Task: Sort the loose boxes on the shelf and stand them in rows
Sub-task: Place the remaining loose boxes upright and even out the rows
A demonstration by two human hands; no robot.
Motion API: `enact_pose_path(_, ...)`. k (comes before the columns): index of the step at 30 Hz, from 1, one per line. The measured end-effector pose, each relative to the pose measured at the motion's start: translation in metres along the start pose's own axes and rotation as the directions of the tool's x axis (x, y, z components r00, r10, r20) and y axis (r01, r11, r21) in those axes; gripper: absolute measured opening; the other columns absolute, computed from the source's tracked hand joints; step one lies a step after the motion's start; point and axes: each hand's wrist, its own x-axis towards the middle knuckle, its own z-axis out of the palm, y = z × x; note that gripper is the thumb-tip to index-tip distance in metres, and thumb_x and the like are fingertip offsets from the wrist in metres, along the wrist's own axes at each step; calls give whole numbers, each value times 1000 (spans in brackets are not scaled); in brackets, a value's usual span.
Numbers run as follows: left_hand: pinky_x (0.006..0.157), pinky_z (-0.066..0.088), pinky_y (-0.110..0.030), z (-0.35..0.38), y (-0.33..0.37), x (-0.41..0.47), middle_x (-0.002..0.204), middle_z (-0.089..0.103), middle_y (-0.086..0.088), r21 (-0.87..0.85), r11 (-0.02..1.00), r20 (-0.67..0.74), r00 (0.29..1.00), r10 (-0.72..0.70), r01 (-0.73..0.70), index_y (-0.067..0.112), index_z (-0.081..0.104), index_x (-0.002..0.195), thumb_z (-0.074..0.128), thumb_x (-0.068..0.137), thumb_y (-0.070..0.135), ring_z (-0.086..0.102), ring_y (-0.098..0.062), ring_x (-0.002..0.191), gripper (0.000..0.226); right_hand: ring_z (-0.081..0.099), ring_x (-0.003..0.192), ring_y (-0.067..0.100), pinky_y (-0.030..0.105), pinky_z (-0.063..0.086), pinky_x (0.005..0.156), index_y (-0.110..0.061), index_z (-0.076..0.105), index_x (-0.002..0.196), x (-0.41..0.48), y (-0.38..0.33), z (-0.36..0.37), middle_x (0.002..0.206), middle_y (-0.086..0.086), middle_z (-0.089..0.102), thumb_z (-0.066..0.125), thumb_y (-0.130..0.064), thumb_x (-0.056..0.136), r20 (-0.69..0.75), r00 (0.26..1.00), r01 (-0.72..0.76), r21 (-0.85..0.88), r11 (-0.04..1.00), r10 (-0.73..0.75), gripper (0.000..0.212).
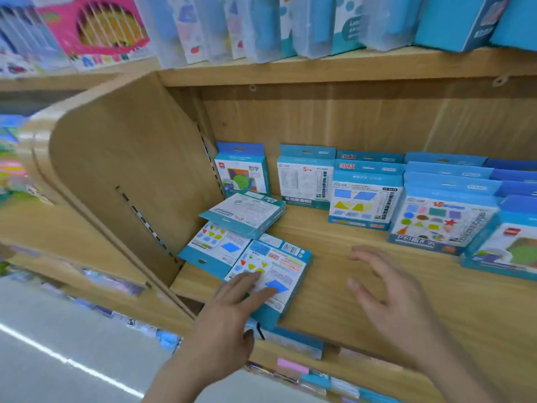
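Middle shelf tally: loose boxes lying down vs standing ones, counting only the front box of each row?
Loose boxes, lying or tilted: 3
Standing boxes, front of each row: 5
Total: 8

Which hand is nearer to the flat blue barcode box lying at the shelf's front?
Left. The left hand rests its fingers on the flat blue barcode box; the right hand hovers open above the wooden shelf to the box's right, not touching it.

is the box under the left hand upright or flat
Flat: the box lies broad side up on the shelf, left hand resting on it.
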Motion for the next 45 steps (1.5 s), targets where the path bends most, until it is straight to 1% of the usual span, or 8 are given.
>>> enact_pose_path(4, 94, 50, -45, 8, -25, 4, 131, 59, 6, 54, 993, -80, 991, 108, -104, 35, 54, 126, 85, 62, 25, 49, -15, 123, 71, 28, 129, -14, 14, 24, 109, -45, 42, 128, -2, -27, 27, 141, -31, 30, 61, -39, 86, 243, 967, 87, -22, 996, -79, 47)
enact_pose_path(7, 92, 51, -42, 5, -29, 8, 121, 66, 8, 52, 978, -204, 957, 207, -201, 31, 62, 116, 73, 68, 26, 60, -16, 113, 50, 3, 136, -11, 20, 12, 112, -46, 23, 140, -2, -37, 48, 148, -30, 5, 60, -49, 82, 428, 901, 179, -216, 960, -71, 69)
enact_pose_path(11, 90, 48, -28, -21, -16, 14, 111, 68, 16, -96, 949, -327, 910, 254, -299, 31, 67, 107, 58, 82, 31, 61, -5, 106, 26, 47, 123, 5, 33, 30, 98, -38, 46, 122, 1, -46, 66, 130, -14, 54, 62, -22, 60, 266, 940, 288, -274, 917, -216, 65)
enact_pose_path(15, 84, 49, -20, -45, -6, 27, 111, 63, 19, -483, 864, -410, 909, -78, -144, 36, 59, 116, 67, 80, 42, 58, -5, 104, 37, 57, 97, -2, 20, 42, 83, -40, 53, 109, 12, -56, 54, 107, -25, 64, 67, -17, 75, 90, 990, 113, -42, 993, -109, 44)
enact_pose_path(19, 74, 55, -20, -50, -5, 35, 123, 57, 17, -887, 451, -64, 943, -327, 96, 51, 30, 132, 72, 69, 32, 60, -6, 106, 77, 70, 91, 12, 29, 56, 75, -25, 59, 109, 21, -59, 46, 100, -5, 74, 70, -29, 73, 212, 938, -347, 578, 739, 275, 38)
enact_pose_path(21, 69, 58, -29, -45, -2, 31, 117, 67, 7, -942, 296, 87, 966, -243, 159, 43, 34, 134, 69, 71, 21, 66, -13, 100, 75, 71, 89, 17, 33, 56, 78, -19, 61, 110, 23, -61, 42, 97, 0, 75, 68, -31, 69, 237, 903, -423, 639, 643, 359, 43)
enact_pose_path(25, 70, 58, -34, -35, 2, 25, 109, 71, -3, -960, 187, 152, 949, -277, 208, 30, 46, 131, 69, 72, 12, 69, -21, 98, 66, 71, 90, 21, 37, 52, 84, -16, 63, 111, 21, -59, 42, 96, 5, 75, 69, -32, 71, 263, 858, -495, 653, 573, 441, 43)
enact_pose_path(45, 71, 58, -31, -20, 19, 37, 112, 69, 4, -928, 294, 157, 957, -243, 227, 34, 44, 131, 64, 81, 15, 67, -15, 100, 57, 71, 85, 8, 17, 54, 59, -40, 42, 129, 10, -54, 25, 98, -9, 74, 61, -17, 89, 166, 878, -420, 717, 556, 449, 50)
